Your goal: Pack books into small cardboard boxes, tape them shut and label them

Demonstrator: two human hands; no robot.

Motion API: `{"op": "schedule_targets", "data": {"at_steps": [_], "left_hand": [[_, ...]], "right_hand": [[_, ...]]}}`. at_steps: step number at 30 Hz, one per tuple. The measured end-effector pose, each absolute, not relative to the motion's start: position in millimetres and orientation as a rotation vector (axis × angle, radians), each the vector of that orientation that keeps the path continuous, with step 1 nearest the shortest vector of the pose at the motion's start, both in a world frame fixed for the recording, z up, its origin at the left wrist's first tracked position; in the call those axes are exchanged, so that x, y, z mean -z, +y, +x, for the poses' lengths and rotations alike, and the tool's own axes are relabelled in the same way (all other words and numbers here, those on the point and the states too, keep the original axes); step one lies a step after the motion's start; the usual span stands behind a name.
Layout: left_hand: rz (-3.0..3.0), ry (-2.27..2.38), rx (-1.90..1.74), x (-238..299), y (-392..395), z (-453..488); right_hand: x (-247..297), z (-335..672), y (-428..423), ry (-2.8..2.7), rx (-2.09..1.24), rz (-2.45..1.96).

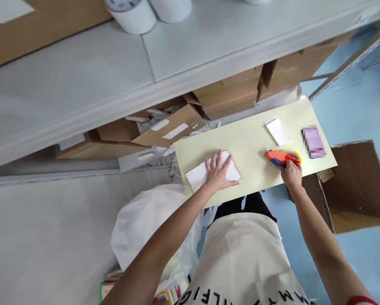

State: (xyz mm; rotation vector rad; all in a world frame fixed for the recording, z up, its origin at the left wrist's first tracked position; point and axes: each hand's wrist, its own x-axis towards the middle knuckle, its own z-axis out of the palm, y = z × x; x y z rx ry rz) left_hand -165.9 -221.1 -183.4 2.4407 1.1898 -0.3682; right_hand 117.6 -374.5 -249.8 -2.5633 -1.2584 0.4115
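Note:
My left hand (220, 171) lies flat with fingers spread on a white flat packet (199, 176) that rests on a pale yellow board (247, 140) across my lap. My right hand (292, 173) is closed around an orange and blue tape dispenser (279, 158) with a yellowish tape roll, resting on the board's right part. A small white paper pad (278, 131) lies beyond the dispenser, and a blurred purple item (313, 142) sits at the board's right end.
A grey shelf (114, 84) runs overhead with white tape rolls (134, 15) on it. Cardboard boxes (228, 95) are stacked beneath it. An open cardboard box (355, 186) stands at the right on the blue floor. A white plastic bag (152, 228) lies by my left side.

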Motion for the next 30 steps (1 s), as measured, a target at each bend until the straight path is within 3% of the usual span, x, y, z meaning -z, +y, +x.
{"op": "schedule_targets", "data": {"at_steps": [3,7,10,14,25,30], "left_hand": [[2.429,1.175,0.379,183,-217,-147],[2.309,1.142,0.232,166,-204,-111],[1.985,0.991,0.061,152,-189,-75],[1.429,0.923,0.113,145,-171,-32],[1.696,1.321,0.722,169,-112,-30],[2.122,1.188,1.198,183,-112,-33]], "right_hand": [[236,121,-378,-1.07,-0.504,-2.323],[225,122,-381,-0.68,-0.942,-1.907],[233,120,-375,-0.497,-1.187,-1.621],[244,120,-358,-0.448,-1.372,-1.47],[236,138,-339,-0.426,-1.878,-1.709],[253,128,-372,-0.344,-1.99,-1.831]]}}
